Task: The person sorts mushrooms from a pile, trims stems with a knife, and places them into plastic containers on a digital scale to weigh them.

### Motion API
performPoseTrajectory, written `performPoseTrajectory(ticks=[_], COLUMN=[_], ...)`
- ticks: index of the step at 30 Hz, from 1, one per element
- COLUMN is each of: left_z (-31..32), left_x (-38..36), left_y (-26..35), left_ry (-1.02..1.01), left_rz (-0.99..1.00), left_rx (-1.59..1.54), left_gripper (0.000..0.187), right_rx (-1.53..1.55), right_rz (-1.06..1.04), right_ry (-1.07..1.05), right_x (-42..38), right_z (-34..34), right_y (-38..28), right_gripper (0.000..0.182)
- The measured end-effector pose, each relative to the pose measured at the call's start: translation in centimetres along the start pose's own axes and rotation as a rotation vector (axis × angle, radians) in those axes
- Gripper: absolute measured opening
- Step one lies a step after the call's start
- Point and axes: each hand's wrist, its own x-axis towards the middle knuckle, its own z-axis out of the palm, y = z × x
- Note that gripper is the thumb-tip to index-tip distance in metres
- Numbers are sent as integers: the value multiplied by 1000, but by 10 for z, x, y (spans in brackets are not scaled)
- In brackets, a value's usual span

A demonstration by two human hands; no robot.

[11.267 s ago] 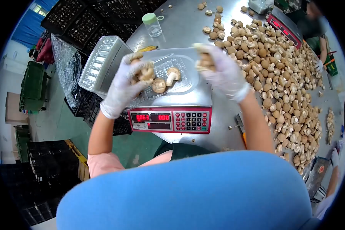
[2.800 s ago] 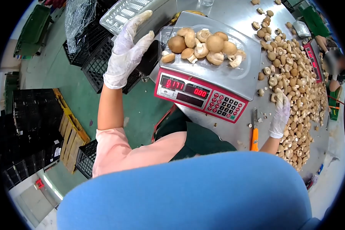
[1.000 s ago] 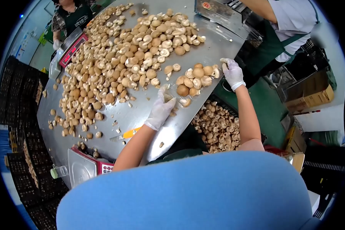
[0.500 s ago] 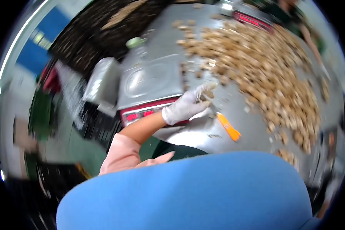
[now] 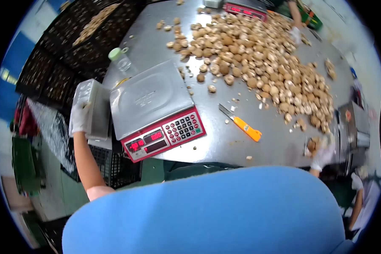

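At table edge, left: left hand (image 5: 79,118) gripping stack of clear trays (image 5: 91,108) beside scale (image 5: 150,108).
Right hand (image 5: 321,155): blurred, grip unclear.

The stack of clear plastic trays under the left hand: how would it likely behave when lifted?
The stack of clear trays looks thin-walled and see-through, so probably light and flexible. The trays sit nested, so several may lift together under the left hand. The stack sits at the table's edge, so a push might tip it.
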Motion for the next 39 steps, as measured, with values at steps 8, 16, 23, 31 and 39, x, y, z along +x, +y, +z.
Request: performPoseTrajectory(ticks=[8, 16, 23, 31, 39], left_z=[-1, 16, 14, -26, 14], left_x=[17, 21, 14, 7, -46], left_y=[-24, -56, -63, 36, 239], left_ry=[-252, -201, -139, 293, 207], left_rz=[-280, -126, 121, 26, 374], left_rx=[-352, -190, 225, 408, -21], left_gripper=[19, 17, 17, 25, 34], right_rx=[103, 116, 278, -57, -435], right_rz=[-400, -294, -192, -365, -442], right_ry=[-86, -245, -165, -426, -967], right_x=[-73, -107, -79, 44, 111], right_z=[69, 102, 110, 148, 193], right_y=[-172, -172, -167, -195, -241], right_gripper=[26, 25, 27, 75, 84])
